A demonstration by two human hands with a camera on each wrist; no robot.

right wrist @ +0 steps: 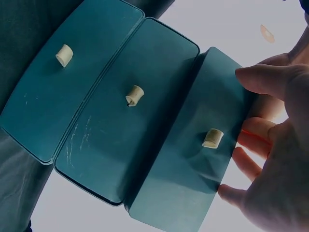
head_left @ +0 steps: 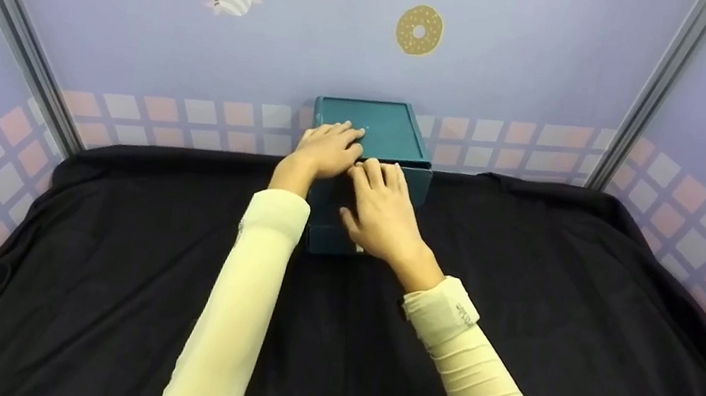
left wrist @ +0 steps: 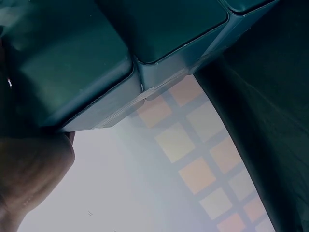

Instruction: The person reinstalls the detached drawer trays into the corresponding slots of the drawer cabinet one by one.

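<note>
A teal cabinet (head_left: 390, 124) with three stacked drawers stands on the black cloth against the back wall. On its top, near the front left edge, rests my left hand (head_left: 329, 149) with its fingers laid out. The top drawer (right wrist: 181, 166) sticks out beyond the two below, and a dark gap shows under the cabinet's top. My right hand (head_left: 384, 217) grips this drawer's upper edge, fingers hooked over it and thumb at the front. Each drawer front bears a small cream pull tab (right wrist: 134, 95). The left wrist view shows the drawers' side and part of my left hand (left wrist: 34, 169).
Black cloth (head_left: 555, 318) covers the table, with folds along its edges. Lilac walls (head_left: 325, 21) printed with donuts and tiles enclose it at the back and sides. Grey metal posts (head_left: 656, 98) stand at the corners.
</note>
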